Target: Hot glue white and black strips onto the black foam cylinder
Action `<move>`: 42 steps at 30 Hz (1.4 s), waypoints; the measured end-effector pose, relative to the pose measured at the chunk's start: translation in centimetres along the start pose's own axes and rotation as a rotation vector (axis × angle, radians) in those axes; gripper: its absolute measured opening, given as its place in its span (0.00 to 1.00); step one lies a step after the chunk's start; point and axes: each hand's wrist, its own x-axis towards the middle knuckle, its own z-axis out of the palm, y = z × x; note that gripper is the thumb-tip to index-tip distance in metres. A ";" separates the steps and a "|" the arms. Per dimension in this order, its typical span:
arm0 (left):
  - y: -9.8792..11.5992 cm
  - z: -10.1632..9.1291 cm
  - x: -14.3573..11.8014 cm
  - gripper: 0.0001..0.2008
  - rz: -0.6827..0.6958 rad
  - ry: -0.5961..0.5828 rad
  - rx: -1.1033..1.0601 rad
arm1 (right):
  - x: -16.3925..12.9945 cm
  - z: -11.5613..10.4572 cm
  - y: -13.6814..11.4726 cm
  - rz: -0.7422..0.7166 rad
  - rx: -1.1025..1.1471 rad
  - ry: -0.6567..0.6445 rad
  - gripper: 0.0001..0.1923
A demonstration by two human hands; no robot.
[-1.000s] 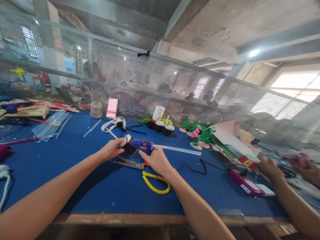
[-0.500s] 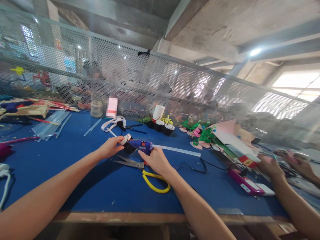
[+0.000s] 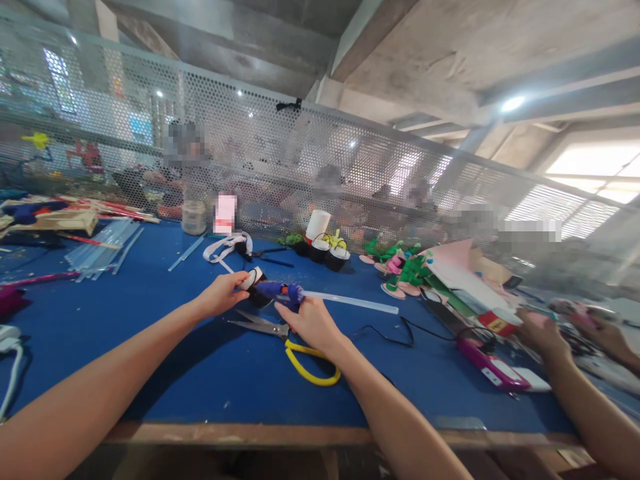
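My left hand (image 3: 225, 293) pinches a small black-and-white cup-shaped piece (image 3: 255, 279) above the table. My right hand (image 3: 315, 320) is closed round a blue hot glue gun (image 3: 274, 289), whose nozzle end meets the piece. A long translucent glue stick (image 3: 355, 302) sticks out of the gun's back to the right. Just below lie scissors with yellow handles (image 3: 313, 367), their blades apart and pointing left, partly covered by my right hand. A white ribbon (image 3: 220, 250) trails on the table behind my left hand.
Spare glue sticks (image 3: 103, 250) lie at left. Small black-and-white cups (image 3: 337, 256), a white roll (image 3: 317, 225) and green figures (image 3: 413, 270) stand at the back. A magenta power strip (image 3: 493, 367) and a co-worker's hand (image 3: 545, 337) are at right. Perforated metal screen (image 3: 260, 153) behind.
The glue gun's nozzle has shifted very slightly left and down against the piece. Otherwise both hands keep their place and grip.
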 end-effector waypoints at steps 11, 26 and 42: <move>0.0 0.0 0.0 0.12 0.013 0.005 -0.001 | 0.0 0.2 0.0 -0.026 -0.003 0.017 0.09; -0.6 0.1 0.0 0.22 -0.010 0.017 0.034 | 0.7 -0.4 1.2 -0.034 0.019 0.131 0.10; 0.2 -0.4 -0.1 0.25 -0.046 -0.018 0.031 | 0.7 -0.8 1.3 0.024 0.070 0.089 0.12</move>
